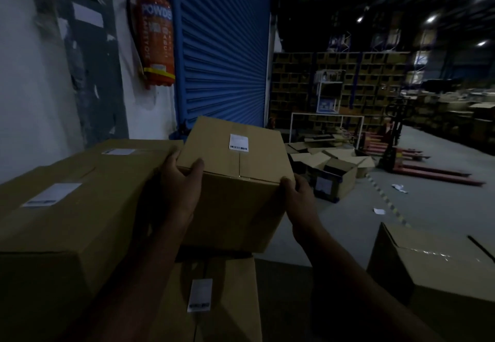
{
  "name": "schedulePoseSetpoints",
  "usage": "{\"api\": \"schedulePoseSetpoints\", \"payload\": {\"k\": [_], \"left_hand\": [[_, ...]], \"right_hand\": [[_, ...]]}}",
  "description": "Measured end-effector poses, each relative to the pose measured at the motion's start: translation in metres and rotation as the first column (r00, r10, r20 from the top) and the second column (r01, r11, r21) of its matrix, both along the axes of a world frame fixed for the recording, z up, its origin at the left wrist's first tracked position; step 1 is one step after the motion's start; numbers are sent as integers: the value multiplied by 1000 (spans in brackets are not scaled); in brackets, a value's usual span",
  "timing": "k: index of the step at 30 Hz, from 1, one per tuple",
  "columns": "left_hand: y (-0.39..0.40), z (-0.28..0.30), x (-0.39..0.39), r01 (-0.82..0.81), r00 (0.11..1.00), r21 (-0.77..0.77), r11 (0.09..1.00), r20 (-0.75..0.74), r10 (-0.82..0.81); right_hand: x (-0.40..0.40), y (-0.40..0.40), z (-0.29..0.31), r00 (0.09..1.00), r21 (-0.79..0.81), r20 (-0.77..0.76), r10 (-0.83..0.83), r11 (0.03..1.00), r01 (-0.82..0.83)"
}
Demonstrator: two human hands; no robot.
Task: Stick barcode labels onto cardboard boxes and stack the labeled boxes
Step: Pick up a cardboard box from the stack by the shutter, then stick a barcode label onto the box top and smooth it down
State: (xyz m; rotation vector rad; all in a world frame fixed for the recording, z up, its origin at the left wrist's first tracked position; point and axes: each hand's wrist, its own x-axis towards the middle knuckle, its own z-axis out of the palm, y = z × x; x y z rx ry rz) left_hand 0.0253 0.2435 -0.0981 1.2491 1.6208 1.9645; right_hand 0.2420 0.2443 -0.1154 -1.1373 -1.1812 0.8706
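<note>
A brown cardboard box (235, 197) is held up in the middle of the view, with a white barcode label (239, 142) on its top. My left hand (182, 181) grips its near left corner, thumb on the top face. My right hand (298, 194) grips its near right corner. Below it stands another box (227, 301) with a label (199, 294) on top. To the left is a stack of larger boxes (67, 221), each with a label on top, one near (52, 194) and one far (119, 151).
An unlabeled taped box (439, 274) stands at the lower right. Opened and flattened cartons (332, 170) lie on the grey floor beyond, with a red pallet jack (417, 159) behind them. A blue roller shutter (225, 55) and a red fire extinguisher (156, 39) are on the wall ahead.
</note>
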Motion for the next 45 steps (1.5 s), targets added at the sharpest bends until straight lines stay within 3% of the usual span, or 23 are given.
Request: {"api": "schedulePoseSetpoints", "payload": {"k": [5, 8, 13, 20, 26, 33, 45], "left_hand": [[-52, 5, 42, 24, 997, 109, 994, -69, -16], [-83, -7, 75, 158, 986, 156, 975, -70, -148], [-128, -43, 129, 322, 946, 109, 941, -70, -316], [-191, -113, 207, 522, 852, 8, 853, -51, -521], [-236, -154, 275, 660, 750, -134, 739, 66, -658], [-268, -206, 358, 757, 644, -266, 596, 154, -749], [-291, -252, 468, 733, 593, -470, 492, 87, -801]], "right_hand": [[47, -55, 3, 991, 98, -57, -123, 987, 128], [89, -93, 0, 973, 153, -35, -226, 961, 229], [156, -166, -13, 937, 201, 19, -348, 919, 338], [231, -267, -68, 882, 56, 9, -472, 881, 470], [290, -332, -129, 803, -91, 43, -594, 798, 595], [370, -376, -173, 755, -197, 242, -609, 731, 653], [470, -430, -222, 655, -201, 518, -551, 666, 719]]}}
